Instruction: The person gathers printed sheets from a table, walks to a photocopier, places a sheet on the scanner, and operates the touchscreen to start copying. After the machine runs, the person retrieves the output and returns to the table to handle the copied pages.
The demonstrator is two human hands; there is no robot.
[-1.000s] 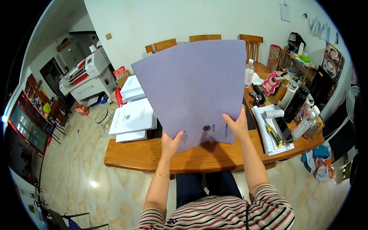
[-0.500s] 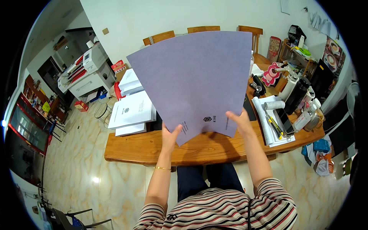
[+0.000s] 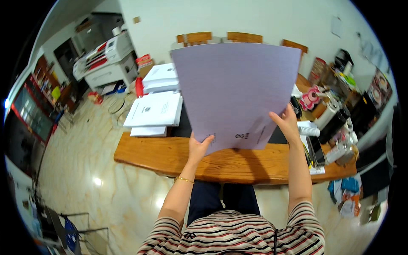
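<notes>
A large lavender sheet of card or paper stands upright before me, a small dark emblem near its lower edge. Its lower edge is bowed, and whether it is one sheet or several I cannot tell. At its lower left edge, my left hand pinches it, thumb on the near face. My right hand grips the right edge the same way, a bit higher up. Left of the sheet lie piles of white printed booklets and, farther back, another white stack.
The wooden table spans the front. On its right stand a phone, a black bottle, a pink bear-shaped item and other bottles. Chairs line the far side. A large white printer stands far left.
The sheet has shifted right and become less curved. My right hand has moved up along its right edge; my left hand still holds the lower left. The view has turned slightly.
</notes>
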